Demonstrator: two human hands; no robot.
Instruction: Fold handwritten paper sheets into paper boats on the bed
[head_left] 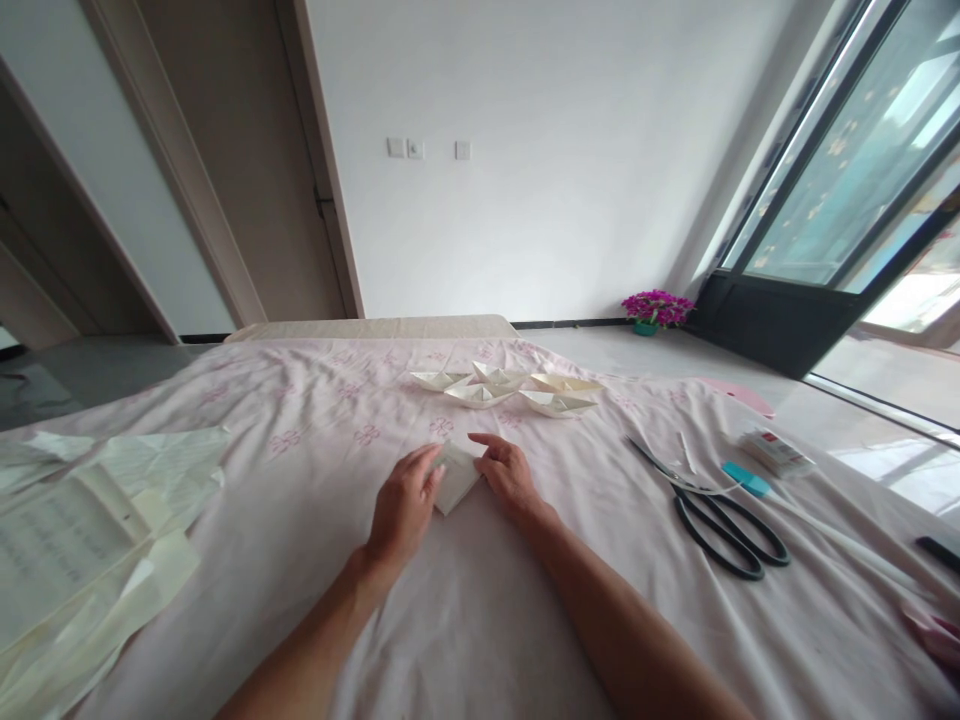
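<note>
Between my hands is a small folded piece of paper [454,482], diamond-like in outline, just above or on the pink cloth. My left hand [409,500] grips its left edge between thumb and fingers. On the right, my right hand [511,477] pinches the paper's right corner, with the index finger stretched out over it. Beyond the hands, several folded paper boats [482,396] sit grouped on the cloth.
Black-handled scissors [720,520] lie at the right, near a turquoise object [745,478], a small white box [777,453] and a white cable [825,535]. Loose paper sheets [82,530] spread over the left side. A floral-printed cloth [300,480] covers the surface, with wrinkles.
</note>
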